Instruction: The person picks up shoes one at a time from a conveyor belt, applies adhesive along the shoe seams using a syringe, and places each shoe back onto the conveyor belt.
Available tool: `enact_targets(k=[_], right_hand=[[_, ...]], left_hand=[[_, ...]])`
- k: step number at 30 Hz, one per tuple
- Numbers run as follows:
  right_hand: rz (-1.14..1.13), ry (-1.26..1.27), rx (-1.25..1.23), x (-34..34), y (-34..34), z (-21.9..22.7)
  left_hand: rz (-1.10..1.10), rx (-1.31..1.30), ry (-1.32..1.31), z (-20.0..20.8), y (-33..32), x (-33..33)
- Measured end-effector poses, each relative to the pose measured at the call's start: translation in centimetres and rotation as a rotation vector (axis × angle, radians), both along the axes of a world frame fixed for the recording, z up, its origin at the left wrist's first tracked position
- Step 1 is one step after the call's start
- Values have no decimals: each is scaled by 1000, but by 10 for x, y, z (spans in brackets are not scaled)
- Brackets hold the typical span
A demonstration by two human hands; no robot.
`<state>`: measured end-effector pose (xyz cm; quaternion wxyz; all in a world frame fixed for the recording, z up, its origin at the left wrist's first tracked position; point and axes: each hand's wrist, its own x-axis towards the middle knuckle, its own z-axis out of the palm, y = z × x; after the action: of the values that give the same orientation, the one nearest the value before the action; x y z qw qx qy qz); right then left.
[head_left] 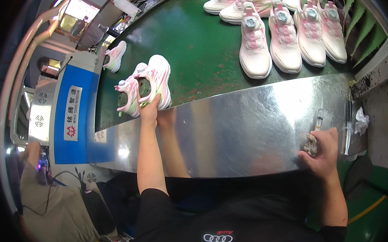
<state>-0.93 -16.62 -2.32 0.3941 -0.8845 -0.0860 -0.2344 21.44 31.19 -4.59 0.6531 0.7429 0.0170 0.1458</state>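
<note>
My left hand (152, 109) is closed on the heel of a white and pink sneaker (158, 76) with a round dial on its tongue. A second matching sneaker (130, 95) stands close against it on the left, on the green belt. Over the right end of the metal ledge, my right hand (324, 150) has thumb and fingers curled about a crumpled beige wad (311, 146), perhaps cloth. Just beyond those fingers lies a small clear tube (320, 120) with an orange part; whether the hand touches it I cannot tell.
Several matching sneakers (284, 40) stand grouped on the belt (188, 45) at far right. One more sneaker (115, 56) is at far left, beside a blue machine panel (74, 111). The metal ledge (230, 132) runs before me. White crumpled tissue (361, 121) lies right; another person (51, 207) is left.
</note>
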Motion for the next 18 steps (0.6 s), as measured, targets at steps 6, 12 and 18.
enact_targets(k=[6, 12, 18], right_hand=[[-13, 3, -29, 4, 3, 0], [-2, -26, -43, 2, -9, 5], [19, 21, -46, -2, -6, 3]], left_hand=[[30, 122, 66, 19, 5, 11], [91, -113, 382, 48, 14, -77], [-326, 657, -42, 58, -59, -186]])
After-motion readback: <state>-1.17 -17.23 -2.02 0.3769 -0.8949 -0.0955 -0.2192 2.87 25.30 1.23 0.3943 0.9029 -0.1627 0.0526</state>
